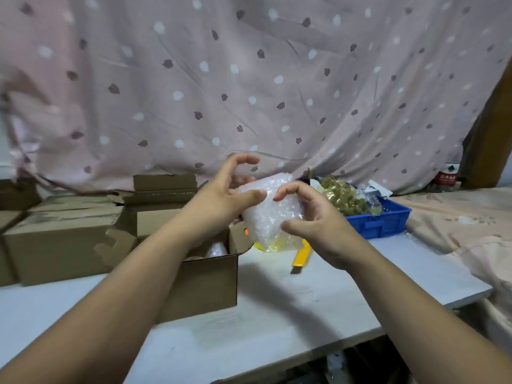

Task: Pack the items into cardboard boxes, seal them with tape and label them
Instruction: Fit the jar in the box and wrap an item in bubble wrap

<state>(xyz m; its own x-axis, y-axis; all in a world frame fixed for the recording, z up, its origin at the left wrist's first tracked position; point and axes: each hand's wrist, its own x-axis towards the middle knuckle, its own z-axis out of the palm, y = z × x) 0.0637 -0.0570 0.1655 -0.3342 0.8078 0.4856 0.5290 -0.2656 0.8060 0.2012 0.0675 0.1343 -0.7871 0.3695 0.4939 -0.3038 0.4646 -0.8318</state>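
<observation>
Packing step, by my reading: the left hand [221, 189] and right hand [318, 217] grip the bubble-wrapped bundle [273, 206], held in the air just right of the open box [205, 281]. Next it likely needs lowering left into that box, kept wrapped

Backdrop: pink cloth [249, 79] hung across the whole rear, creased, printed with dark leaf shapes and pale dots. Sags lower at the left. Brown wooden post [496, 128] at the right edge, partly behind the cloth. Work surface: pale grey-white table [291, 309], its front edge running diagonally. Dark gap [357, 361] below it. Right of the table, beige fabric [454, 225] with a faint floral print. Light soft, even, dim.
</observation>
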